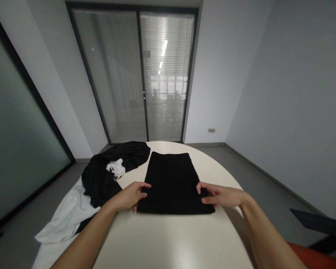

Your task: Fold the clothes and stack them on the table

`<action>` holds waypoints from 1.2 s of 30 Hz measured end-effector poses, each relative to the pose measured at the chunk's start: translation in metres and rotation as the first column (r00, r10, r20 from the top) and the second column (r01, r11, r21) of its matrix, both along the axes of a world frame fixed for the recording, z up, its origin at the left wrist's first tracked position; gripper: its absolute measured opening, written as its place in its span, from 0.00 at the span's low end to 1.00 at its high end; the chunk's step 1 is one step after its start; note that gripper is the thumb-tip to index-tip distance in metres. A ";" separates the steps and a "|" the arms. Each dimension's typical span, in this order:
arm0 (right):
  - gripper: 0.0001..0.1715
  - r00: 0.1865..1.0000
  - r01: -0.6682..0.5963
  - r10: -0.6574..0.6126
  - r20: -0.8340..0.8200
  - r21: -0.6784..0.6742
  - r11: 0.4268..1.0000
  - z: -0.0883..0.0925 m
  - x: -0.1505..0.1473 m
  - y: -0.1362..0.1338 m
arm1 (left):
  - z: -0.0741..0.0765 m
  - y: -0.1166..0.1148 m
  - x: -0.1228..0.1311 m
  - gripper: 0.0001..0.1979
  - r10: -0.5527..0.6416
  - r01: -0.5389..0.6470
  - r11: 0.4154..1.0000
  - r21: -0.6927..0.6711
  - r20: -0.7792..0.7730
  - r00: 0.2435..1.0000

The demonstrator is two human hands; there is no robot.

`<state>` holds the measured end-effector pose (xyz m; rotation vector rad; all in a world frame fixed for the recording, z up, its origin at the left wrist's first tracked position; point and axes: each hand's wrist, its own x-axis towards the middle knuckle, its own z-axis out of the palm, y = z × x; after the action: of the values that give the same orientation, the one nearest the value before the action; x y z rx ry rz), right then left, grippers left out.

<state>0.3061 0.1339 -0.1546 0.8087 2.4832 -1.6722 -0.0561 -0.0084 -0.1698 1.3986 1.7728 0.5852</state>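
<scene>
A folded black garment (172, 183) lies as a flat, neat panel on the pale table, its near edge towards me; I cannot tell its exact kind. My left hand (131, 195) is at its left edge near the front corner, thumb and index finger on top, other fingers partly hidden beside or under the edge. At the right edge, my right hand (220, 195) takes hold in much the same way, with thumb and index finger bent over the fabric. Both hands look closed lightly on the sides of the garment.
On the table's left side lies a heap of black clothing (100, 175) with a small white crumpled piece (117, 168). White cloth (70, 209) hangs over the left edge. The table (170, 239) has a rounded far end. An orange-red item (313, 256) shows low right.
</scene>
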 end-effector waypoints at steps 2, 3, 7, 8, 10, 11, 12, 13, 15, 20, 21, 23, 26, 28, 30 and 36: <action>0.25 1.000 -0.028 0.029 -0.011 0.041 0.999 -0.001 -0.002 0.000 | -0.004 0.001 -0.001 0.24 -0.010 0.010 1.000 -0.015 -0.007 1.000; 0.26 0.999 -0.031 0.032 -0.018 0.051 0.998 -0.001 -0.003 0.000 | -0.006 0.001 -0.002 0.25 -0.018 0.018 1.000 -0.016 -0.006 1.000; 0.32 0.999 0.019 -0.017 0.043 -0.039 0.999 -0.007 -0.010 0.002 | -0.013 0.003 -0.005 0.27 -0.046 0.047 0.999 -0.021 0.034 0.998; 0.33 0.998 0.033 -0.029 0.058 -0.063 0.997 -0.008 -0.011 0.002 | -0.014 0.003 -0.005 0.28 -0.048 0.049 0.999 -0.018 0.039 0.998; 0.34 0.996 0.061 -0.055 0.069 -0.092 0.994 -0.010 -0.013 0.002 | -0.017 0.004 -0.006 0.29 -0.055 0.055 0.998 -0.005 0.028 0.998; 0.35 0.995 0.078 -0.070 0.077 -0.103 0.992 -0.010 -0.012 0.002 | -0.018 0.004 -0.006 0.30 -0.056 0.056 0.998 0.002 0.016 0.998; 0.37 0.992 0.093 -0.082 0.096 -0.113 0.989 -0.010 -0.011 0.003 | -0.018 0.004 -0.006 0.30 -0.056 0.056 0.998 0.006 0.002 0.998; 0.39 0.988 0.107 -0.092 0.123 -0.120 0.987 -0.010 -0.008 0.003 | -0.018 0.004 -0.005 0.30 -0.061 0.061 0.998 0.005 -0.015 0.998; 0.44 0.978 0.131 -0.109 0.179 -0.116 0.985 -0.011 -0.003 0.006 | -0.016 0.003 -0.004 0.30 -0.074 0.076 0.997 0.019 -0.085 0.994; 0.36 0.970 0.219 -0.237 0.050 0.235 0.947 -0.013 0.001 0.017 | 0.002 -0.001 0.005 0.20 0.080 0.076 0.939 0.335 -0.427 0.901; 0.32 0.965 0.251 -0.261 -0.012 0.328 0.911 -0.015 -0.001 0.019 | 0.006 -0.003 0.008 0.19 0.086 0.107 0.917 0.385 -0.451 0.888; 0.26 0.957 0.288 -0.272 -0.099 0.426 0.858 -0.018 -0.008 0.022 | 0.013 -0.007 0.017 0.18 -0.061 0.255 0.886 0.387 -0.449 0.891; 0.23 0.974 0.224 -0.212 -0.075 0.424 0.878 -0.023 -0.018 0.022 | 0.017 -0.012 0.032 0.20 -0.379 0.520 0.811 0.268 -0.436 0.816; 0.21 0.983 0.167 -0.186 -0.002 0.446 0.879 -0.023 -0.023 0.019 | 0.017 -0.015 0.041 0.18 -0.426 0.590 0.773 0.234 -0.497 0.756; 0.18 0.981 0.142 -0.192 0.039 0.531 0.835 -0.018 -0.028 0.011 | 0.017 -0.015 0.047 0.14 -0.416 0.624 0.745 0.234 -0.568 0.710; 0.26 0.995 -0.047 -0.017 0.094 0.638 0.768 0.008 -0.058 -0.036 | 0.015 -0.012 0.045 0.12 -0.397 0.651 0.715 0.256 -0.618 0.679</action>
<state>0.2477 0.0979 -0.1470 0.8665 2.9948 -0.7081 -0.0114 -0.0205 -0.1552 2.5137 1.5024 0.3052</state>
